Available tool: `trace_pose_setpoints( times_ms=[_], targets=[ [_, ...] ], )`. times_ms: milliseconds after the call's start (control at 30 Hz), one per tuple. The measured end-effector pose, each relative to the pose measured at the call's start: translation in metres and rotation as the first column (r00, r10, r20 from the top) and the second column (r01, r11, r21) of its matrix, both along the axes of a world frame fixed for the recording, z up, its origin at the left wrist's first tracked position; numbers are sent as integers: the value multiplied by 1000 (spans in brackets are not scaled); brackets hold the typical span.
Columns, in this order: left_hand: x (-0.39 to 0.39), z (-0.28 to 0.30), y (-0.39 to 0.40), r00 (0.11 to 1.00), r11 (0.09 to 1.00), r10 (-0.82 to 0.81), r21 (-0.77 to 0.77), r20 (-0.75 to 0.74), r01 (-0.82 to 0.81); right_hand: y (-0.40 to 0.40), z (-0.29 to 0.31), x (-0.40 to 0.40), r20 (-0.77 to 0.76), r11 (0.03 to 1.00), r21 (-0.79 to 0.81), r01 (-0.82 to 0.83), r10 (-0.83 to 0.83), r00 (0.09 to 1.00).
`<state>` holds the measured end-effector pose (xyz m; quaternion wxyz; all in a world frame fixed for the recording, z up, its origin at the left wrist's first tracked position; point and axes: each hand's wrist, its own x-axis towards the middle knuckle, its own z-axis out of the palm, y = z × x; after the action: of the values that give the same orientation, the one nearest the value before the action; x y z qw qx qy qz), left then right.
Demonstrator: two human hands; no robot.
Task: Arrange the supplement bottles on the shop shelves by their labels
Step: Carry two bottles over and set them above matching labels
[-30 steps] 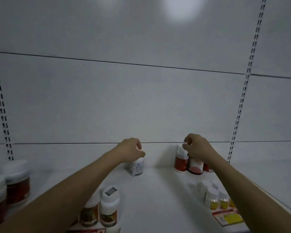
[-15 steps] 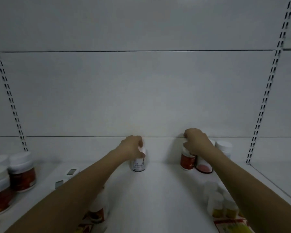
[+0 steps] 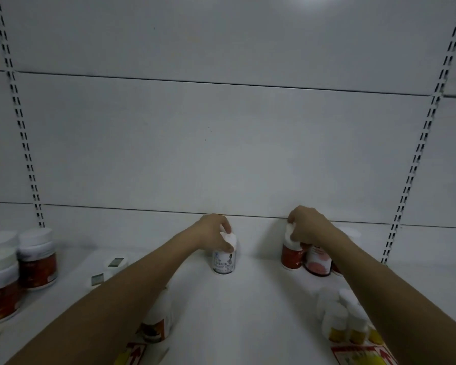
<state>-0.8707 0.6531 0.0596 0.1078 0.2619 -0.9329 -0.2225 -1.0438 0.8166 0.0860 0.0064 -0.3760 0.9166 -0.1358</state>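
Two hands (image 3: 213, 229) – bottles (image 3: 223, 259) (count unclear)

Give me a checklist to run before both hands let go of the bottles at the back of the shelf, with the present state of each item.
1. Left hand grips the cap of the white bottle: ok.
2. White bottle upright on the shelf: ok.
3. Its label faces the front: ok, print is visible, too small to read.
4. Right hand on the cap of the red bottle: ok, fingers cover it.
5. Red bottle beside the pink-label bottle, labels matching: cannot tell, the text is blurred.
6. Bottles pushed against the back wall: cannot tell from this angle.
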Motion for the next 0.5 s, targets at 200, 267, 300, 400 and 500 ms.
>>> trace_pose_setpoints(
  times_ms=[200,267,300,400,500],
  targets=[
    [12,39,3,990,994,19,106,-139,-5,15,31,6,62,985,-149,-82,92,994],
    [21,68,6,976,992,19,129,-217,9,22,56,12,105,960,-253,-121,151,983],
    [26,82,7,967,991,22,130,-255,11,25,68,16,121,942,-303,-143,187,975],
    [43,111,12,943,991,25,134,-331,20,29,90,32,171,885,-425,-192,287,943],
    [62,123,19,935,990,45,138,-352,5,29,97,47,202,843,-493,-213,350,915]
  ],
)
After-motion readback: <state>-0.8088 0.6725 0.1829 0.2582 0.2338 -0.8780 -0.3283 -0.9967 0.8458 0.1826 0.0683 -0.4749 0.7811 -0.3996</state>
